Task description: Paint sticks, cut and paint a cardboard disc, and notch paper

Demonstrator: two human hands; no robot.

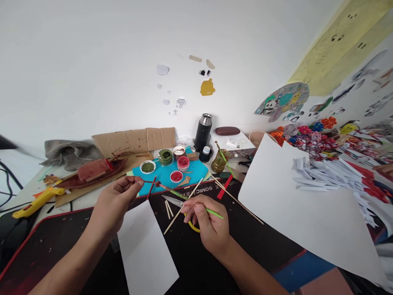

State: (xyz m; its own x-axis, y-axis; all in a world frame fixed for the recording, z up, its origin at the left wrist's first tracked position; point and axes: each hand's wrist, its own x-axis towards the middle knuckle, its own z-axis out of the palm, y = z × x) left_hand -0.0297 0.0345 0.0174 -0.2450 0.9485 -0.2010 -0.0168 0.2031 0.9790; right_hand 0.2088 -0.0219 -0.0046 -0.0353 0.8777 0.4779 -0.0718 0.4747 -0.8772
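Observation:
My left hand (121, 196) pinches one end of a thin stick (149, 181) coated reddish brown. In my right hand (210, 223) is a green-handled paintbrush (175, 192), its red-stained bristles at the stick's free end. Under the right hand lies a pair of scissors (172, 200) with yellow handles, partly covered. Beyond the hands, on a blue sheet (164, 177), stand an open jar of red paint (183, 162) and a jar of green paint (166, 156). Their paint-filled lids, a red lid (176, 176) and a green lid (147, 166), lie nearby.
A red-brown model boat (95, 171) and a yellow glue gun (38, 200) are at left. White paper (145, 246) lies in front; a larger sheet (282, 196) bears paper strips at right. A black flask (203, 133) and a murky jar with another brush (218, 162) stand behind.

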